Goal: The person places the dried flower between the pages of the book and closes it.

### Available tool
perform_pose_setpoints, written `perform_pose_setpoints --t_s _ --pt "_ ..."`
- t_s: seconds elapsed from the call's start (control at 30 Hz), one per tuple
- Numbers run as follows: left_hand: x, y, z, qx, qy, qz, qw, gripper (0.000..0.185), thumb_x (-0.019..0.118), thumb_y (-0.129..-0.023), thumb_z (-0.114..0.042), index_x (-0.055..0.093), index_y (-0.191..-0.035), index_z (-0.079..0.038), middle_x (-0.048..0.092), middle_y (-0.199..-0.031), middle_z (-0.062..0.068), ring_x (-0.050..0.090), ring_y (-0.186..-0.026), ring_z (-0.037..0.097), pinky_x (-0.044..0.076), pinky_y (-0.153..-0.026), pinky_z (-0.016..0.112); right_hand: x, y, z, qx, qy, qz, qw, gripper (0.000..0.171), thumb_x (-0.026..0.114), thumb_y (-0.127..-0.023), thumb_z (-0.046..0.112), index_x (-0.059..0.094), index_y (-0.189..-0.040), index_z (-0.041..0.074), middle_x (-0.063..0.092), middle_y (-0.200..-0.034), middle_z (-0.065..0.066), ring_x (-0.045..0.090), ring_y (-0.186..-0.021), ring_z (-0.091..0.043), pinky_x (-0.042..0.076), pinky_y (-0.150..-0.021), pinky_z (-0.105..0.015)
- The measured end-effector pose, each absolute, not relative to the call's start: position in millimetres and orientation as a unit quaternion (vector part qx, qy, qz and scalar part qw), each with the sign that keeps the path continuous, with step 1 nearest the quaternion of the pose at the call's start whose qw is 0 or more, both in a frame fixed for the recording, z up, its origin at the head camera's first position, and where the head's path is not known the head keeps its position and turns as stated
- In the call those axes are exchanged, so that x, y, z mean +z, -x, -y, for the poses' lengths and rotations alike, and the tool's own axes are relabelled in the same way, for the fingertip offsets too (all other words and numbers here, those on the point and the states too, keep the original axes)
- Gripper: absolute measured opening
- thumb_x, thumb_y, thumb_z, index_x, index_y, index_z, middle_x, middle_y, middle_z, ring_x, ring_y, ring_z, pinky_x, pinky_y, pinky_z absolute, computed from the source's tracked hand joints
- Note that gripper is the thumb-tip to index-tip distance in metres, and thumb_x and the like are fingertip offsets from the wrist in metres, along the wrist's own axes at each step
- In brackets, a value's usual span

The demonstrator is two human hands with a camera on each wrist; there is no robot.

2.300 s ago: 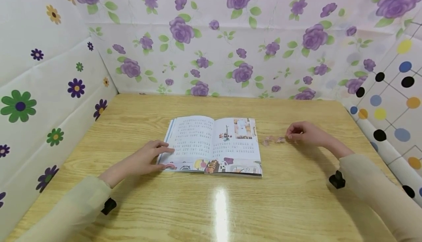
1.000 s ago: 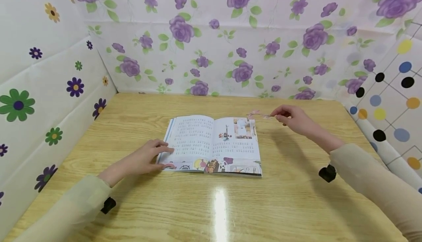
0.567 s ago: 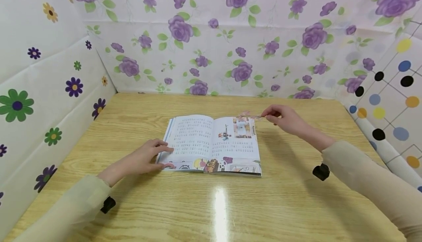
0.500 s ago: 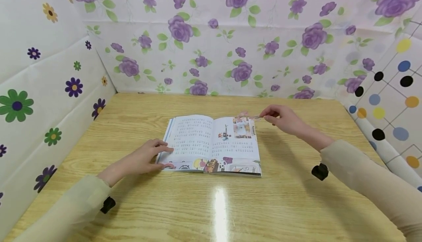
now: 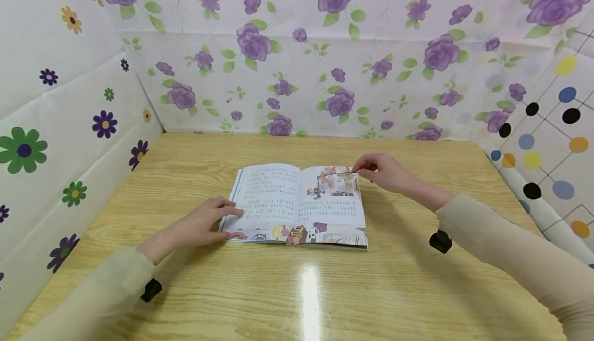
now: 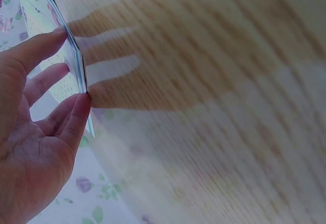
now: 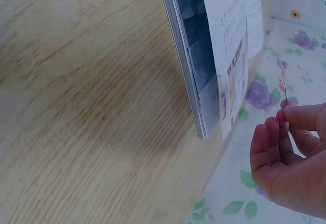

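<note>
An open book (image 5: 274,201) lies on the table, printed text on both pages and small pictures on the right one. My left hand (image 5: 204,221) rests at its lower left, fingers loosely spread over the page and thumb by the bottom edge. In the left wrist view the fingertips of that hand (image 6: 41,147) touch the page edges. My right hand (image 5: 387,174) pinches the stem end of a thin pink blossom-branch-shaped piece (image 5: 327,178) between thumb and index finger. That piece overlaps the upper right page; the right wrist view shows it (image 7: 282,76) nearly edge-on.
The wooden table (image 5: 260,294) carries a bright light reflection near its front. A flower-print cloth (image 5: 297,93) hangs behind it, with a flowered sheet (image 5: 74,150) on the left and a dotted one (image 5: 547,145) on the right. Black wrist mounts (image 5: 441,241) hang under both sleeves.
My right hand has picked the blossom piece off the table right of the book, lifted it, and moved left and then down over the right page. The left hand has stayed put.
</note>
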State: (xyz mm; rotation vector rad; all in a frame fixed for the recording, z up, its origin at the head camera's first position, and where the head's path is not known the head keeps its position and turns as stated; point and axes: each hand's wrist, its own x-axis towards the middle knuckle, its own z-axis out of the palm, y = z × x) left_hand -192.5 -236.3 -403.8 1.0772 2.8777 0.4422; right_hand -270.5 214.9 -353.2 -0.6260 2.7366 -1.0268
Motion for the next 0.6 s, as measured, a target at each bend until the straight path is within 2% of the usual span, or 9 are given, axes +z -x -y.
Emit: perform_pose_setpoints --t_s 0.17,0.4,0.6 --pt "-406.0 192.9 236.5 0.144 -0.338 -0.93 0.024 0.044 0.075 -0.088 -0.024 0.065 -0.128 -0.01 0.058 -0.129 0.021 0.056 -0.116 0.033 0.049 -0.091 0.046 -356.7 269.7 -207.4 -0.348 0.21 -0.909 0.088 0.018 0.053 -0.101 0.007 0.068 -0.111 0.005 0.068 -0.106 -0.02 0.058 -0.085 -0.03 0.048 -0.07 -0.029" --pt "-405.5 194.1 236.3 0.145 -0.33 -0.932 0.036 0.045 0.075 -0.088 -0.023 0.064 -0.13 -0.01 0.057 -0.132 0.021 0.054 -0.119 0.035 0.048 -0.095 0.048 -359.2 267.3 -199.1 -0.361 0.204 -0.904 0.109 0.019 0.051 -0.101 0.006 0.067 -0.11 0.003 0.067 -0.102 -0.02 0.055 -0.081 -0.026 0.048 -0.069 -0.027" --pt "-406.1 194.4 236.2 0.144 -0.331 -0.932 0.034 0.044 0.075 -0.088 -0.024 0.065 -0.129 -0.01 0.057 -0.132 0.021 0.054 -0.119 0.035 0.048 -0.096 0.049 -362.3 267.0 -195.1 -0.368 0.207 -0.898 0.12 0.019 0.051 -0.101 0.006 0.067 -0.11 0.002 0.066 -0.099 -0.02 0.056 -0.084 -0.034 0.047 -0.069 -0.028"
